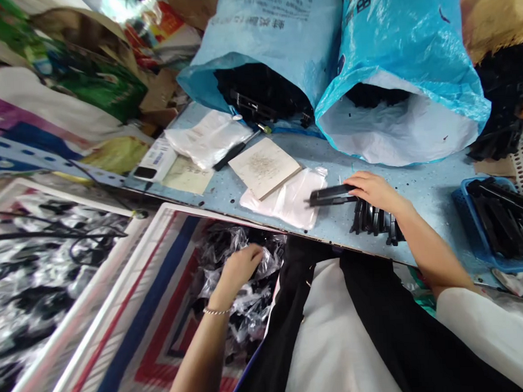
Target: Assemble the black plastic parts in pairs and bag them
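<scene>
Right hand (374,190) is pinching a black part (330,192) over the bench (433,196), hiding its near end (far end's blurring), long axis running sideways, pointing left; left hand (241,266) is curling by bags (251,322), grip unclear.

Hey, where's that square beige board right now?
In the head view, the square beige board lies on the blue tabletop, left of the black part held in the right hand, partly over some clear plastic.

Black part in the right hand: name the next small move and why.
Probably bring the left hand up to the plastic bags: the right hand holds the black part near them, unbagged, while the left is over bagged parts.
</scene>
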`<state>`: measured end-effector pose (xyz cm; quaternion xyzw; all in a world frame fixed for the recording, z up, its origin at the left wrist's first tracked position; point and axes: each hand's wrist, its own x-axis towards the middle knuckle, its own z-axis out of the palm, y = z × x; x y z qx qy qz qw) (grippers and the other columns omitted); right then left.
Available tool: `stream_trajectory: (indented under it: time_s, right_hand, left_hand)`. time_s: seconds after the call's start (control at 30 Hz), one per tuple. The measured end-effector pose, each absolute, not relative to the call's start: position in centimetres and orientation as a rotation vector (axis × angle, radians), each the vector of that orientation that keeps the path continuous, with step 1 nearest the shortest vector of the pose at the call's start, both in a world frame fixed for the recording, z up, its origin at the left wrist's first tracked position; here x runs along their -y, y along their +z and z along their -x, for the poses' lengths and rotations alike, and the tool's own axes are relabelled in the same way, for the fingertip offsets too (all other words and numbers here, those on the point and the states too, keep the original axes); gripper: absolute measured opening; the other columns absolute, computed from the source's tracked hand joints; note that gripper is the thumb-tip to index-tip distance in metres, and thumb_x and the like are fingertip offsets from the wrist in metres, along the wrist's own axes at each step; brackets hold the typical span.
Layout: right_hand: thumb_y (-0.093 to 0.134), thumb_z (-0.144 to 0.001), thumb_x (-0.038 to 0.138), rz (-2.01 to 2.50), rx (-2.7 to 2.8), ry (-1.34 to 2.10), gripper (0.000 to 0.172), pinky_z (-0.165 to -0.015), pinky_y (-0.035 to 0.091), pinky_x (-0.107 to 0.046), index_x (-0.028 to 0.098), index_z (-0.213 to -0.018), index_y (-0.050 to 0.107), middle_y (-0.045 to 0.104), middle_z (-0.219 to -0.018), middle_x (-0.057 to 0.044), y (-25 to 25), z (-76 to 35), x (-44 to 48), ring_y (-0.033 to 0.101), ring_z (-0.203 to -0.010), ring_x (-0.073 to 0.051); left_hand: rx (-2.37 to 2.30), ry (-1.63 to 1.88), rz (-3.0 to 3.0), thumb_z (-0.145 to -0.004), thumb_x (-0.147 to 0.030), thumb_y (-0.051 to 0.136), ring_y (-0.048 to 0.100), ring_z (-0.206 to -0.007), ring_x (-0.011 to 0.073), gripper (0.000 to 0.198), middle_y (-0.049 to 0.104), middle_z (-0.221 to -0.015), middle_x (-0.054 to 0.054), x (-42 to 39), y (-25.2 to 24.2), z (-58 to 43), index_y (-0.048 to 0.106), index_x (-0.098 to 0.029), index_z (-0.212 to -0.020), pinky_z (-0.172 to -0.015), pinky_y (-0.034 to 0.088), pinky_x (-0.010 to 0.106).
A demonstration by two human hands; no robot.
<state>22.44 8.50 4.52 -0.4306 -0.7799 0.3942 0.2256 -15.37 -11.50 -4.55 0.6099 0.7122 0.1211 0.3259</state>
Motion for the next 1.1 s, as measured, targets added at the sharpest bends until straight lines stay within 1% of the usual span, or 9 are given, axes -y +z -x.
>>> stream_trajectory:
  time_s: [0.13,0.23,0.4,0.53,0.63,0.8,0.87,0.97,1.1]
  right_hand:
    - [0.077,-0.076,0.032,1.260,1.564,1.354,0.024,-0.082,0.052,-0.035,0.025,-0.099,0.079,0.072,-0.088,0.000,3.5,-21.2,-6.7,0.064,-0.081,-0.018]
    - [0.080,-0.073,0.034,1.215,1.173,1.541,0.027,-0.071,0.052,-0.029,0.025,-0.099,0.078,0.071,-0.081,0.003,2.3,-20.1,-5.2,0.062,-0.070,-0.014]
    - [0.087,-0.067,0.037,1.152,0.931,1.705,0.028,-0.062,0.053,-0.028,0.023,-0.088,0.077,0.070,-0.074,0.003,1.8,-19.9,-3.6,0.062,-0.062,-0.013]
    - [0.089,-0.065,0.038,1.052,0.761,1.795,0.025,-0.071,0.058,-0.034,0.023,-0.075,0.072,0.070,-0.074,0.002,1.5,-18.7,-3.7,0.066,-0.067,-0.016]
    - [0.087,-0.067,0.038,0.981,0.677,1.845,0.024,-0.081,0.059,-0.041,0.023,-0.073,0.070,0.072,-0.074,0.000,1.2,-16.9,-4.2,0.069,-0.073,-0.019]
    - [0.087,-0.066,0.032,0.927,0.653,1.871,0.020,-0.083,0.059,-0.042,0.023,-0.073,0.070,0.073,-0.075,-0.001,1.2,-15.0,-4.7,0.069,-0.072,-0.019]
    - [0.087,-0.066,0.031,0.926,0.646,1.874,0.020,-0.081,0.060,-0.040,0.023,-0.074,0.071,0.074,-0.074,0.000,1.1,-15.1,-4.6,0.069,-0.070,-0.018]
    - [0.087,-0.067,0.031,0.915,0.652,1.881,0.019,-0.081,0.060,-0.037,0.023,-0.075,0.071,0.074,-0.074,0.001,0.8,-15.6,-4.3,0.070,-0.070,-0.017]
    - [0.085,-0.070,0.032,0.910,0.629,1.887,0.019,-0.082,0.060,-0.037,0.022,-0.076,0.070,0.074,-0.074,0.001,0.1,-16.2,-4.0,0.071,-0.070,-0.017]
  left_hand:
    - [-1.816,0.796,-1.873,-0.093,-0.034,0.056,0.067,-0.086,0.0221,0.018,0.072,-0.094,0.009,5.0,-0.9,8.0,0.068,-0.021,-0.093,-0.082,0.052,0.032]
    - [-1.846,0.717,-2.078,-0.086,-0.028,0.067,0.065,-0.097,0.0308,0.013,0.070,-0.102,0.018,0.8,-0.3,3.6,0.069,-0.015,-0.092,-0.083,0.051,0.038]
    - [-1.747,0.661,-1.774,-0.087,-0.022,0.063,0.065,-0.075,0.0231,0.017,0.070,-0.080,0.008,-2.2,-1.1,4.3,0.065,-0.020,-0.071,-0.067,0.046,0.032]
    - [-1.575,0.819,-1.334,-0.074,-0.033,0.077,0.054,-0.057,0.0151,0.023,0.060,-0.059,-0.002,-3.2,-1.1,7.0,0.061,-0.020,-0.063,-0.057,0.040,0.028]
    - [-1.542,0.787,-1.272,-0.080,-0.034,0.070,0.051,-0.054,0.0149,0.020,0.057,-0.058,-0.002,-3.0,-0.9,7.2,0.062,-0.020,-0.068,-0.057,0.041,0.029]
    - [-1.812,0.772,-1.825,-0.085,-0.027,0.066,0.063,-0.097,0.0288,0.009,0.068,-0.102,0.014,-0.9,-1.3,4.3,0.065,-0.018,-0.087,-0.076,0.049,0.036]
    - [-1.808,0.708,-1.947,-0.089,-0.024,0.060,0.063,-0.102,0.0302,0.010,0.068,-0.105,0.016,-0.8,-1.4,3.8,0.066,-0.017,-0.086,-0.078,0.049,0.037]
    - [-1.724,0.696,-1.777,-0.087,-0.022,0.061,0.064,-0.084,0.0232,0.015,0.069,-0.087,0.009,-2.1,-1.3,4.7,0.064,-0.018,-0.073,-0.073,0.047,0.033]
    - [-1.627,0.801,-1.364,-0.073,-0.035,0.076,0.053,-0.060,0.0141,0.027,0.060,-0.062,-0.001,-3.8,-1.1,6.8,0.059,-0.018,-0.062,-0.060,0.039,0.027]
